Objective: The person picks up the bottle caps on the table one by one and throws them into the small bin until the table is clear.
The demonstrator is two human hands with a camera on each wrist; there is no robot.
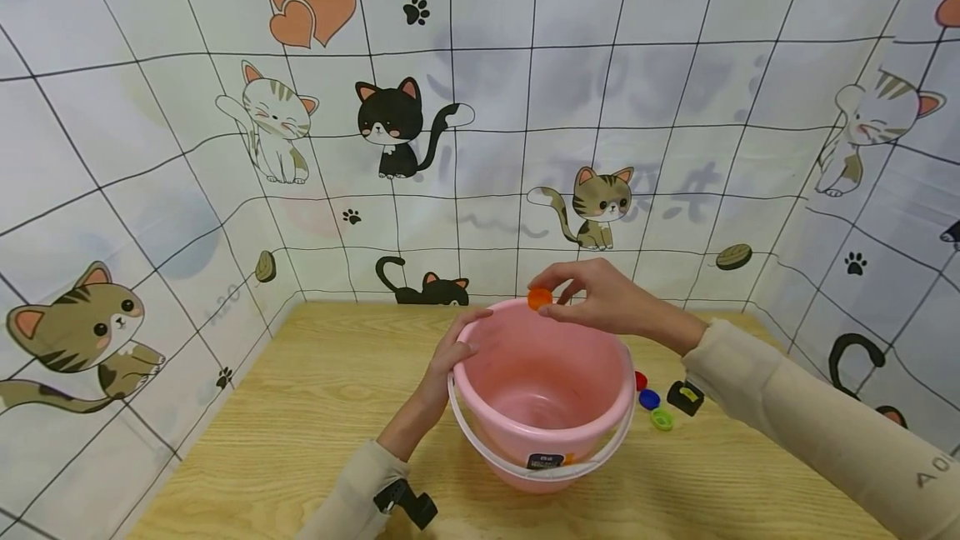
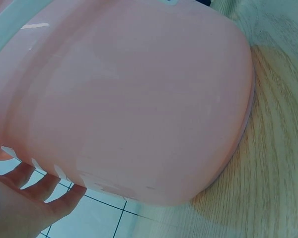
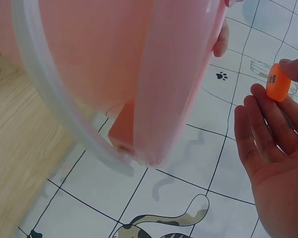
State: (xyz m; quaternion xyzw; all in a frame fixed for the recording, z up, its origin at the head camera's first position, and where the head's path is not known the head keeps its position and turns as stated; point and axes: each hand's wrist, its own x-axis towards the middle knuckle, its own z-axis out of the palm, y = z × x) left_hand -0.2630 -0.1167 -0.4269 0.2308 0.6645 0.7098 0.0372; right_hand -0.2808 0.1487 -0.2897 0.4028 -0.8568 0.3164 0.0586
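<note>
A pink bucket (image 1: pixel 543 440) with a white handle (image 1: pixel 517 467) stands on the wooden table, its mouth tipped toward the head camera. My left hand (image 1: pixel 442 365) grips the rim at the left side; in the left wrist view its fingers (image 2: pixel 62 206) lie along the bucket wall (image 2: pixel 139 99). Over the far part of the rim, my right hand (image 1: pixel 596 297) pinches an orange bottle cap (image 1: pixel 539 299) between thumb and fingers. Dark print shows on the cap (image 3: pixel 278 83) in the right wrist view, where the other fingers extend below it.
On the table (image 1: pixel 352 390), right of the bucket, lie a red cap (image 1: pixel 641 381), a blue cap (image 1: pixel 649 399) and a green cap (image 1: pixel 662 419). A white cloth (image 1: pixel 487 98) with black grid lines and cartoon cats hangs behind the table and along both sides.
</note>
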